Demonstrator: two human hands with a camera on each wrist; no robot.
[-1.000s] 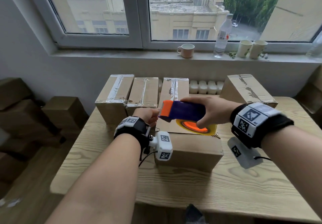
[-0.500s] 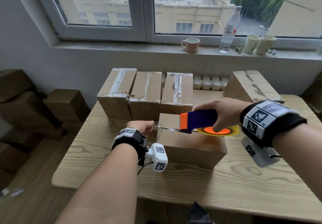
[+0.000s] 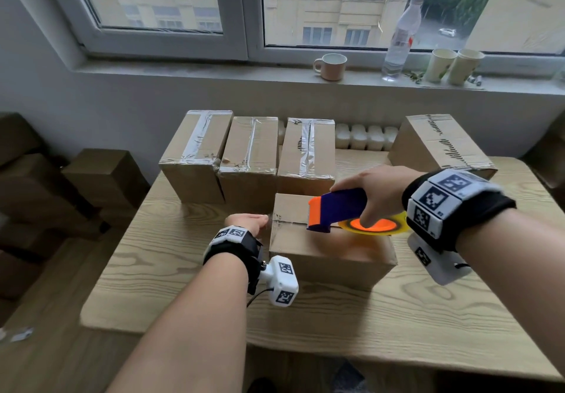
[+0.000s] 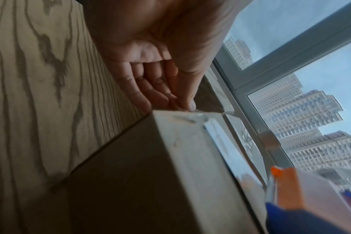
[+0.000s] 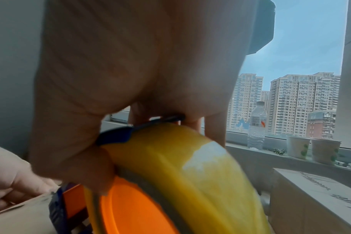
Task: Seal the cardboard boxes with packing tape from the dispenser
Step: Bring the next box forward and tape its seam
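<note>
**A:** ok so what are we seeing at the fingers here?

**B:** Our right hand (image 3: 379, 191) is wrapped around the tape dispenser (image 3: 336, 209), fingers over the blue handle, thumb down on the orange hub of the yellow tape roll (image 3: 394, 224). The orange front end sits low over the top of the nearest box (image 3: 330, 255).

**A:** and the left hand (image 3: 249, 221)?

**B:** Fingers mostly straight and close together, tips pressed against the left end of that same box right at the top edge. In the left wrist view we can see a bit of clear tape (image 4: 192, 118) folded over that corner, under the fingertips (image 4: 190, 104). It isn't curled round anything.

**A:** where's the box sitting?

**B:** On the wooden table (image 3: 183, 258), in front of three taped boxes (image 3: 247, 154) lined up side by side, touching each other. A fourth, bigger box (image 3: 437, 145) is off to the right at the back, apart from the row.

**A:** anything past that?

**B:** Windowsill (image 3: 214, 70) with a mug (image 3: 331, 67), a water bottle (image 3: 400, 38) and two paper cups (image 3: 452, 65). More cardboard boxes (image 3: 101, 178) stacked on the floor to the left.
</note>
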